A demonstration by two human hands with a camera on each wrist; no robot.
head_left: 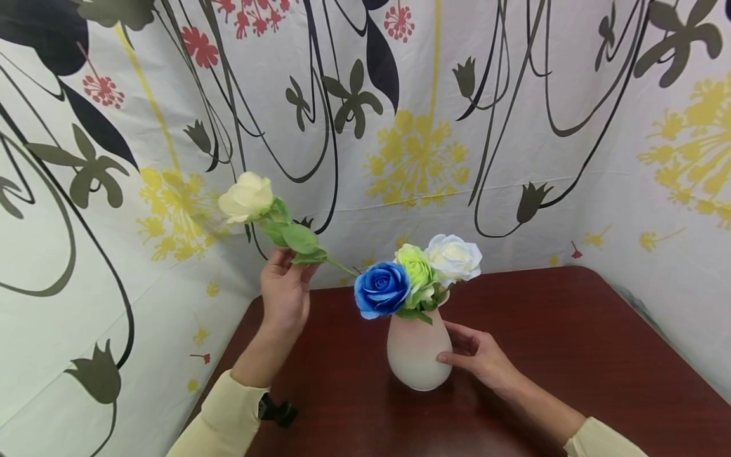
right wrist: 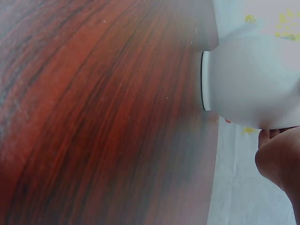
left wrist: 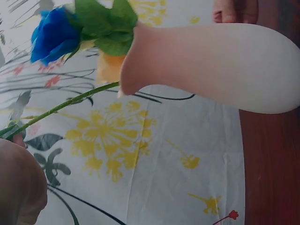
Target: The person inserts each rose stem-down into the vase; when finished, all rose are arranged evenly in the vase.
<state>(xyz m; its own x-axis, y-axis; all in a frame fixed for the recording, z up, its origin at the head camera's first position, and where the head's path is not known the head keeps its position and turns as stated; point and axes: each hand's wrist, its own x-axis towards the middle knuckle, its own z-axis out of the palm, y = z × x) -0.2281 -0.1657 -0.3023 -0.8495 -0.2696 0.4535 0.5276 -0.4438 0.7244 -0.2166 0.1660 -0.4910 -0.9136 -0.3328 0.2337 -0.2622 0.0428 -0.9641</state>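
Cream rose (head_left: 247,197) held beside the vase (head_left: 416,352)

My left hand (head_left: 283,289) pinches its stem — bloom raised left of the blue rose (head_left: 381,289); my right hand (head_left: 478,356) rests relaxed against the vase on the table (head_left: 571,355).

Person, two bare hands, no gloves, rings or watch seen. Left hand (head_left: 283,293) and right hand (head_left: 480,358) both uncovered to past the wrist. Long sleeves, pale cream-yellow, plain knit-like cloth, no print; left sleeve (head_left: 219,422) ended in a snug cuff on the forearm, right sleeve (head_left: 602,441) likewise. A small black clip-like device (head_left: 276,411) sat beside the left cuff.
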